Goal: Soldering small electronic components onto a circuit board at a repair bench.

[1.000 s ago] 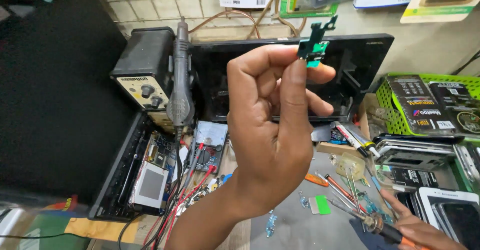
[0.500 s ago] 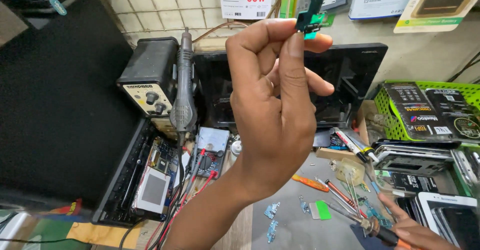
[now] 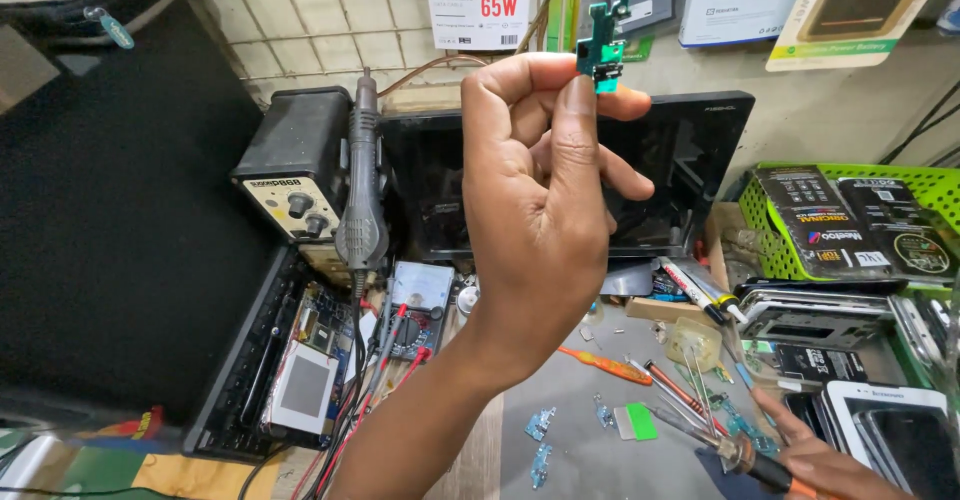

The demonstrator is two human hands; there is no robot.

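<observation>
The left hand [image 3: 545, 210] is raised in front of the black monitor [image 3: 690, 160], pinching a small green circuit board [image 3: 602, 45] upright between thumb and forefinger, above the monitor's top edge. The right hand [image 3: 830, 465], low and right of the monitor, grips a soldering iron [image 3: 735, 450] over the counter [image 3: 580, 460].

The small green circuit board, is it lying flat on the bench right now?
No, the small green circuit board is pinched between fingertips of the left hand, raised high above the bench.
</observation>
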